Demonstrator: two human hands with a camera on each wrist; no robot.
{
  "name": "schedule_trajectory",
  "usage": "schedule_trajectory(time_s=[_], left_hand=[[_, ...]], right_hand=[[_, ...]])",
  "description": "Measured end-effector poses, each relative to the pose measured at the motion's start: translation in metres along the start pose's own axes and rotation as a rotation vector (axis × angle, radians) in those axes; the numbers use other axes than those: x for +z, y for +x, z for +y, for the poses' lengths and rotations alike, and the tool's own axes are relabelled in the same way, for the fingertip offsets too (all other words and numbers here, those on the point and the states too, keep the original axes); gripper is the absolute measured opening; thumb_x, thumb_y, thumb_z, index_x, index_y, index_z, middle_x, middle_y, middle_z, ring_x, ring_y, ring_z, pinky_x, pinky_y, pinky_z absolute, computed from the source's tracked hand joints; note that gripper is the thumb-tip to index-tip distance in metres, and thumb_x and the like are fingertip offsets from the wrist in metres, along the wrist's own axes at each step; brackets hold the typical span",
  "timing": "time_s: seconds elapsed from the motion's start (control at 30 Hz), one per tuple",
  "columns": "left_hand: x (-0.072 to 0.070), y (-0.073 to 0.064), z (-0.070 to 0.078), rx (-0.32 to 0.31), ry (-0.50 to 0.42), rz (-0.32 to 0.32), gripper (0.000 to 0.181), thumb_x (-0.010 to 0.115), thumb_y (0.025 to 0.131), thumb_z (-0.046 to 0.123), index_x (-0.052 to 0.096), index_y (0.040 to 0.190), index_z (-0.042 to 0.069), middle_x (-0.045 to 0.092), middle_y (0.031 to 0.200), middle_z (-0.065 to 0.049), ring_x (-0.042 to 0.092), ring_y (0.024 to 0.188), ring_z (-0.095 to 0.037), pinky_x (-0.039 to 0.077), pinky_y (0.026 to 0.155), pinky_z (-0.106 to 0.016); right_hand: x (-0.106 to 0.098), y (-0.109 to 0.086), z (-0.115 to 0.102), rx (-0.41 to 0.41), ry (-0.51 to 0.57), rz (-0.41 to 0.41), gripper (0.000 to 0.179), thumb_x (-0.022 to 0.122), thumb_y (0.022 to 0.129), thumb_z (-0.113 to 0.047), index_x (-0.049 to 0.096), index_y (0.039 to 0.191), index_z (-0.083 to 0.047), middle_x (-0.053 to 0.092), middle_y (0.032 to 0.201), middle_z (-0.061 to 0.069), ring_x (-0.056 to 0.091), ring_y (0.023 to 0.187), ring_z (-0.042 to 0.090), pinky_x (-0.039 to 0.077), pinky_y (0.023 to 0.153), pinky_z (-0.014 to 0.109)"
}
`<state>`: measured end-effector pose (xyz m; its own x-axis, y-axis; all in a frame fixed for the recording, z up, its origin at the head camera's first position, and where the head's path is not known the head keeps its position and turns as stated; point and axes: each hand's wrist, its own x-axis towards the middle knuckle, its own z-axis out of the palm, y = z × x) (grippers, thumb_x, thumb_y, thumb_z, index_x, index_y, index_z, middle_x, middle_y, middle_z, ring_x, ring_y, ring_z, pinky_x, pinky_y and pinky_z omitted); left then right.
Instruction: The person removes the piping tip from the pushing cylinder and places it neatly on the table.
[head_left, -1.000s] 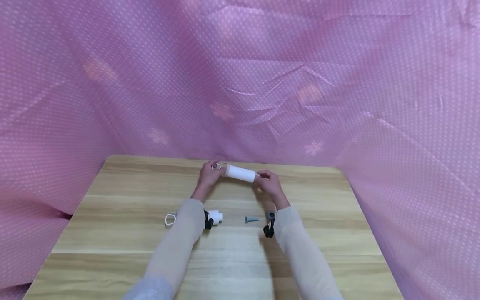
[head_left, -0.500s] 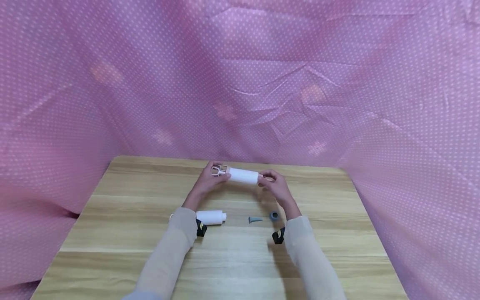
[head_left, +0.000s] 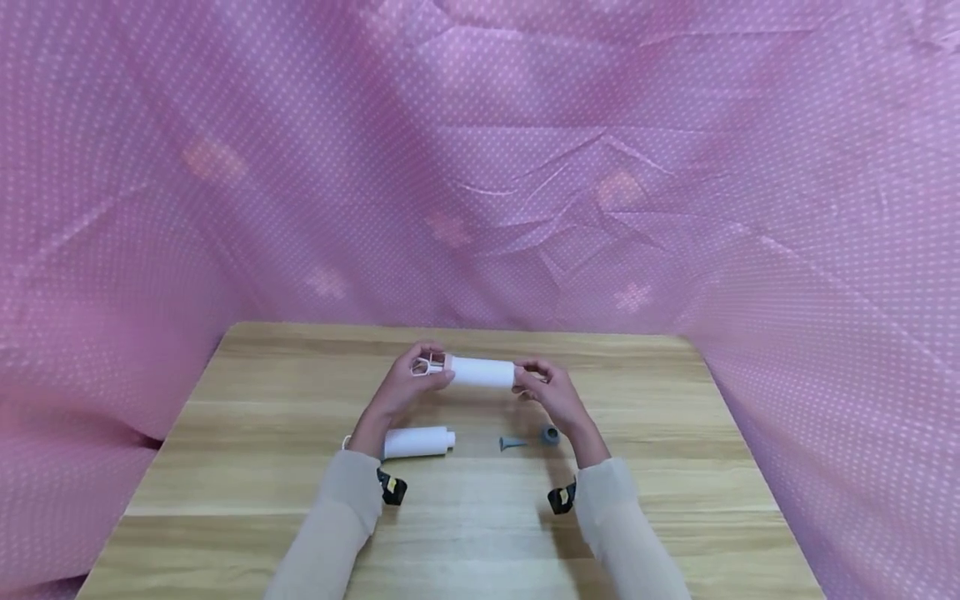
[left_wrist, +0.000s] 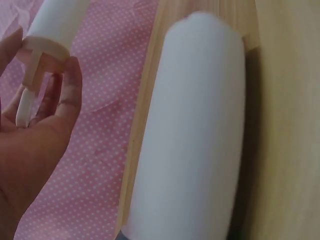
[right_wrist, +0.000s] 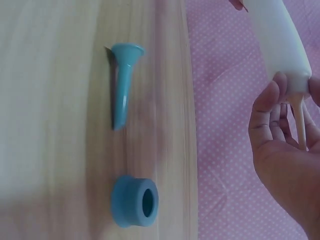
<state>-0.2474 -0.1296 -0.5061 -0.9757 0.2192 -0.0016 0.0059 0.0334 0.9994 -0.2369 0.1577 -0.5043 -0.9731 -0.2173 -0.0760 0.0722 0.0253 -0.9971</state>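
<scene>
Held level between both hands is a white syringe-like tube (head_left: 482, 372), with a pale pink collar and loop handle at its left end. My left hand (head_left: 401, 383) pinches the collar (left_wrist: 47, 47) between thumb and fingers, the handle lying inside the palm. At the other end, my right hand (head_left: 553, 396) pinches the narrower neck; a thin pale spout (right_wrist: 298, 117) points into that palm. A second white tube (head_left: 416, 442) lies on the table by the left wrist, its looped end partly hidden by the forearm. A teal funnel-shaped nozzle (right_wrist: 123, 85) and a blue-grey ring (right_wrist: 136, 201) rest below the right hand.
The wooden table (head_left: 480, 533) ends at a pink dotted cloth (head_left: 480, 167) hanging behind it and along both sides. Black wrist cameras (head_left: 392, 487) stick out inward beneath each forearm.
Both hands have come nearer the body with the tube, which has turned more level. The second tube shows more of its body as the left forearm shifted left.
</scene>
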Motion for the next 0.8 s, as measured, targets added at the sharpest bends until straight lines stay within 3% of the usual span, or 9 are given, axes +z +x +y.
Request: schedule_trajectory(time_s=[0.1, 0.27, 0.5, 0.57, 0.67, 0.8], left_hand=[[0.001, -0.011, 0.003, 0.020, 0.032, 0.034, 0.046, 0.078, 0.090, 0.019, 0.059, 0.130, 0.006, 0.058, 0.126, -0.013, 0.052, 0.112, -0.027, 0.043, 0.100, -0.040], [0.005, -0.024, 0.009, 0.024, 0.016, 0.070, 0.045, 0.078, 0.091, 0.020, 0.060, 0.128, 0.000, 0.059, 0.123, -0.014, 0.053, 0.103, -0.025, 0.054, 0.083, -0.032], [0.008, -0.040, 0.008, 0.019, -0.025, 0.067, 0.043, 0.080, 0.089, 0.015, 0.061, 0.124, -0.002, 0.059, 0.122, -0.016, 0.056, 0.095, -0.022, 0.055, 0.085, -0.031], [0.008, -0.043, 0.006, 0.014, -0.052, 0.075, 0.044, 0.080, 0.088, 0.013, 0.060, 0.124, -0.004, 0.058, 0.120, -0.016, 0.058, 0.089, -0.021, 0.058, 0.080, -0.032], [0.011, -0.047, 0.003, 0.030, -0.071, 0.124, 0.041, 0.080, 0.088, 0.013, 0.062, 0.122, -0.003, 0.060, 0.118, -0.016, 0.058, 0.083, -0.018, 0.059, 0.074, -0.029], [0.020, -0.048, -0.001, 0.079, -0.013, 0.240, 0.033, 0.082, 0.087, 0.021, 0.072, 0.115, 0.006, 0.067, 0.112, -0.014, 0.061, 0.076, -0.017, 0.057, 0.065, -0.026]], right_hand=[[0.004, -0.006, 0.000, -0.011, -0.009, -0.015, 0.037, 0.062, 0.103, -0.023, 0.059, 0.127, 0.006, 0.060, 0.116, 0.015, 0.066, 0.091, 0.023, 0.054, 0.092, 0.054], [0.007, -0.015, 0.000, -0.010, 0.023, -0.027, 0.039, 0.058, 0.105, -0.026, 0.058, 0.126, 0.008, 0.063, 0.107, 0.015, 0.067, 0.087, 0.022, 0.058, 0.085, 0.047], [0.011, -0.027, 0.001, 0.077, 0.056, -0.057, 0.039, 0.056, 0.106, -0.029, 0.059, 0.123, 0.007, 0.063, 0.104, 0.014, 0.067, 0.086, 0.021, 0.058, 0.078, 0.035], [0.013, -0.029, 0.001, 0.079, 0.058, -0.065, 0.039, 0.056, 0.106, -0.028, 0.059, 0.123, 0.007, 0.062, 0.104, 0.014, 0.066, 0.086, 0.021, 0.058, 0.078, 0.033], [0.017, -0.032, -0.002, 0.058, 0.069, -0.057, 0.036, 0.057, 0.106, -0.023, 0.058, 0.122, 0.009, 0.060, 0.102, 0.015, 0.066, 0.085, 0.021, 0.059, 0.076, 0.030], [0.024, -0.034, -0.005, 0.016, 0.087, -0.018, 0.031, 0.058, 0.105, -0.014, 0.058, 0.118, 0.013, 0.057, 0.103, 0.015, 0.064, 0.081, 0.020, 0.059, 0.073, 0.027]])
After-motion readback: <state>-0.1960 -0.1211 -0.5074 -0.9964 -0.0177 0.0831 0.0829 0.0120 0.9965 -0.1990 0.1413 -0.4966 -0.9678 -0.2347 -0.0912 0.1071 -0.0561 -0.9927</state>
